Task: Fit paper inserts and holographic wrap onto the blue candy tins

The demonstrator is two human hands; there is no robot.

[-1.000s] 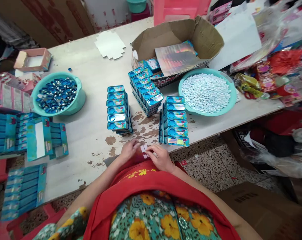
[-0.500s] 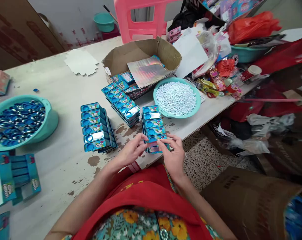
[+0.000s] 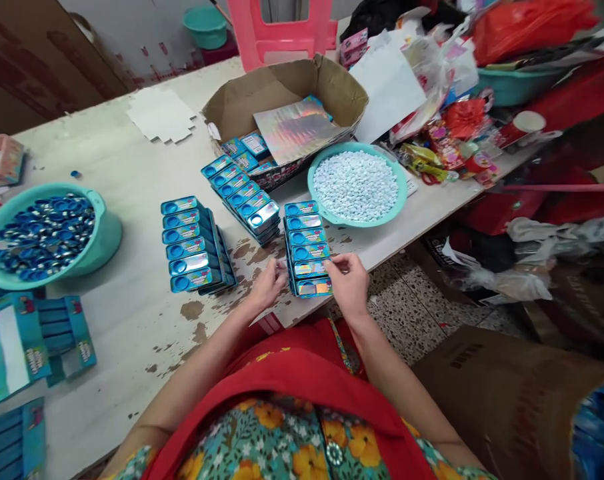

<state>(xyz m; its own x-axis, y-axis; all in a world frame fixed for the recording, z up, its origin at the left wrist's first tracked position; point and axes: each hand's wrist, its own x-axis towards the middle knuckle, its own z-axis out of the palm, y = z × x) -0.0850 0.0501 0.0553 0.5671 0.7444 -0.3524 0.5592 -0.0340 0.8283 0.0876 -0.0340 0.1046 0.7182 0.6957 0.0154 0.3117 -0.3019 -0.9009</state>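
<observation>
Directly before me lies a row of small blue tins (image 3: pixel 308 236), stacked and overlapping, at the table's front edge. My right hand (image 3: pixel 351 283) is closed in a pinch at the right side of the nearest tins; whether it grips a tin or something thin is hidden. Left of the same row, my left hand (image 3: pixel 268 285) is closed, thumb against fingers, with perhaps a small pale bit at the tips that I cannot make out. A second tin stack (image 3: pixel 189 245) stands to the left, and a third tin stack (image 3: pixel 241 193) slants behind, against the cardboard box.
A turquoise bowl of white pellets (image 3: pixel 357 185) sits behind the near tins. An open cardboard box (image 3: pixel 232 100) holds more tins and a shiny sheet. At left are a basin of blue caps (image 3: pixel 47 233) and printed cartons (image 3: pixel 69 340). Clutter covers the right end.
My hands have moved apart, to either side of the near tins. The thin reddish strip stretched between them no longer shows. The view has shifted slightly.
</observation>
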